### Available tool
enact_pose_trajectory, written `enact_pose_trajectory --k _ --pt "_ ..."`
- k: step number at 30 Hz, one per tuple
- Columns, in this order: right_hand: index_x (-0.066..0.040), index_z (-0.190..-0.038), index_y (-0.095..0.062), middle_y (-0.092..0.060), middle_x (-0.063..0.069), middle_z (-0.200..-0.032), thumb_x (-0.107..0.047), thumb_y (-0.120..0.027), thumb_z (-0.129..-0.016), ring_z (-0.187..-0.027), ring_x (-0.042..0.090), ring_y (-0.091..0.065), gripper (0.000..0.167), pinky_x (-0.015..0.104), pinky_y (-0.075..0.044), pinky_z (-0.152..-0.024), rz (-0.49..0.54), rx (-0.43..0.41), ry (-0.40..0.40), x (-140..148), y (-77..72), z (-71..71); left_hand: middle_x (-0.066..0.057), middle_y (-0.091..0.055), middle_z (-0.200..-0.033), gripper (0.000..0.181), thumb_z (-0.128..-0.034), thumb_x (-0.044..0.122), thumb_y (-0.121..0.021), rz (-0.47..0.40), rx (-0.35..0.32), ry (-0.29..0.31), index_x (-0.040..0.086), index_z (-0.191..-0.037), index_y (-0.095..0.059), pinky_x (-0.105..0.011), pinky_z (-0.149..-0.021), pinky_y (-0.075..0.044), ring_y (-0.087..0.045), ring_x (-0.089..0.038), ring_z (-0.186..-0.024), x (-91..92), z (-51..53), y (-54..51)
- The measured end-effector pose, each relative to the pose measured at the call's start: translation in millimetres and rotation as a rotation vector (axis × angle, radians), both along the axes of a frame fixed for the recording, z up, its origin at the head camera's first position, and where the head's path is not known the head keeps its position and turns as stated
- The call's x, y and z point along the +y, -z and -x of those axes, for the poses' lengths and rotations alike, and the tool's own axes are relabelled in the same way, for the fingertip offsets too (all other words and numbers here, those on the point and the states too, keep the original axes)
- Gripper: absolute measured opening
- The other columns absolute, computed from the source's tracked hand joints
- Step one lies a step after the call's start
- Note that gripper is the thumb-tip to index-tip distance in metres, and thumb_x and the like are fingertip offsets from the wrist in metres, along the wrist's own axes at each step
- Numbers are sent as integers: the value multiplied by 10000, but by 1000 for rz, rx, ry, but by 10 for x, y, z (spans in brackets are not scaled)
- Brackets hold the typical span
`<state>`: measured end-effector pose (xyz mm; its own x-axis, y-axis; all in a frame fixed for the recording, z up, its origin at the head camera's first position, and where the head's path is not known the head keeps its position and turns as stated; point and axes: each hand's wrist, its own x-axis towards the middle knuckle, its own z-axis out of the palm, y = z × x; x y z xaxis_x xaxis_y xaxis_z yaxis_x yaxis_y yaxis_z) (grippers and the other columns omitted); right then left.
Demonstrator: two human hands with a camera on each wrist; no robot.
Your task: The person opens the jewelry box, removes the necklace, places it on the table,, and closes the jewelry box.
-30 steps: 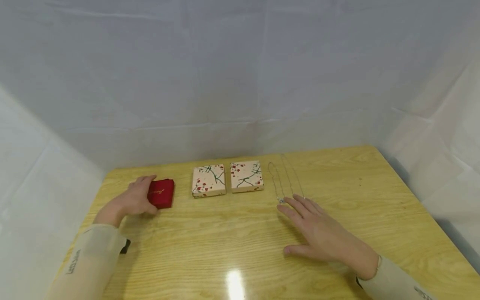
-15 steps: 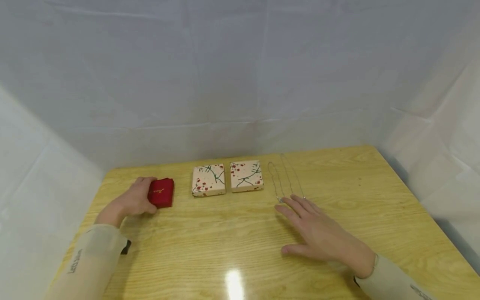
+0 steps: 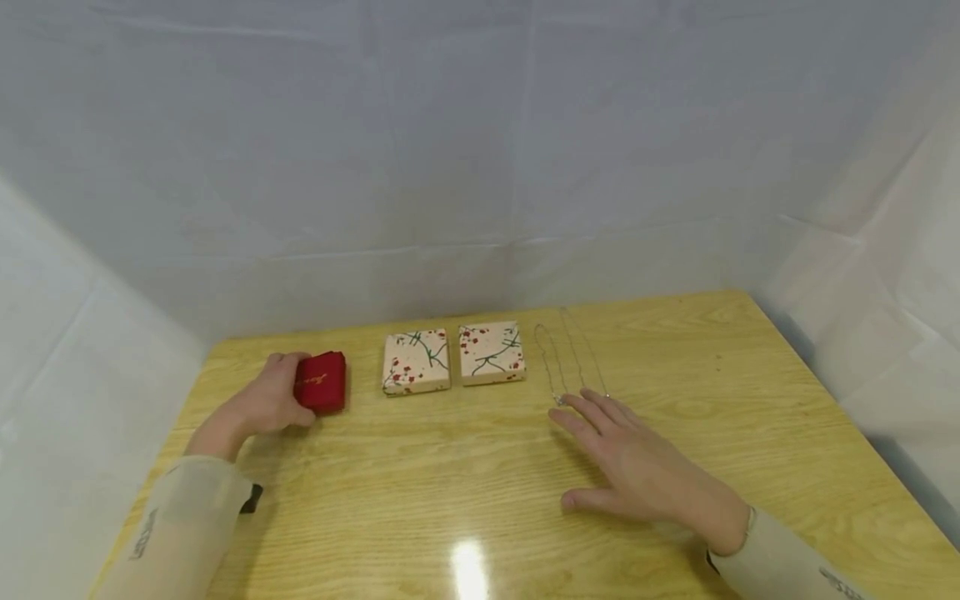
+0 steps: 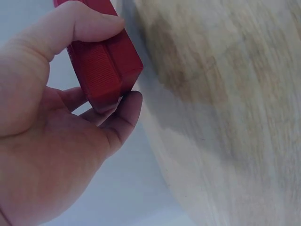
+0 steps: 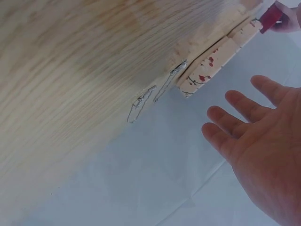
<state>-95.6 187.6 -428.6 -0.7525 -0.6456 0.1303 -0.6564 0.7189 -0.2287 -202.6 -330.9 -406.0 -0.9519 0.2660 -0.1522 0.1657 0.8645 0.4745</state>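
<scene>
At the far left of the table, red box with gold lettering on top; left hand has hold of it from the left side, thumb on the near side, fingers curled round the far side; whether its base touches the wood, cannot tell. To the right, apart from it, left floral box, then right floral box, narrow gap between them; both pale with red blossoms and green branches. Farther right, left necklace and right necklace lie side by side; thin silver chains run toward the far edge, pendants at the near ends.

Right hand just near of the pendants, palm down, fingers extended and spread, thumb well out to the left; grips nothing; fingertip contact with the pendants not clear from the head view. Pale sleeves with dark print on both arms; glare spot on the near middle of the wood; white sheet behind and to both sides.
</scene>
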Motion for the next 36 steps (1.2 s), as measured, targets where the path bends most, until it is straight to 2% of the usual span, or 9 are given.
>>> enact_pose_trajectory --k 7,18,25,29,36 --pt "-156 -1664 -329 -292 130 -1713 -711 -728 -887 -1564 417 -258 1035 611 -272 -1245 -3 2 3 5 12 6 -386 -400 -1376 1044 -712 60 -850 -18 14 13 -195 -1534 -261 -559 -918 -536 -550 -448 -1116 101 -53 -86" --pt "-136 -1661 -336 -298 152 -1708 -700 -743 -883 -1558 423 -272 1044 608 -286 -1240 1 20 8 -4 -10 18 -364 -409 -1392 1049 -724 104 -864 -28 56 21 -165 -1552 -278 -573 -958 -528 -567 -428 -1119 280 -169 -154" --pt "-145 -1669 -313 -320 163 -1695 -687 -753 -882 -1543 439 -296 1052 620 -305 -1227 12 46 -7 -3 -7 37 -362 -407 -1427 1057 -732 120 -886 -33 79 19 -140 -1564 -289 -652 -1018 -506 -575 -459 -1171 428 -254 -210" --pt "-128 -1668 -311 -332 174 -1686 -690 -751 -881 -1534 448 -308 1062 619 -310 -1225 17 68 -13 -4 -10 50 -354 -411 -1435 1055 -736 135 -891 -30 100 31 -133 -1566 -297 -651 -1018 -510 -577 -454 -1175 494 -295 -228" --pt "-109 -1661 -323 -317 164 -1694 -676 -754 -890 -1543 424 -300 1050 608 -310 -1229 22 47 -5 -10 -28 57 -325 -430 -1436 1056 -726 147 -902 -46 134 62 -110 -1570 -321 -625 -1004 -522 -574 -412 -1147 640 -385 -242"
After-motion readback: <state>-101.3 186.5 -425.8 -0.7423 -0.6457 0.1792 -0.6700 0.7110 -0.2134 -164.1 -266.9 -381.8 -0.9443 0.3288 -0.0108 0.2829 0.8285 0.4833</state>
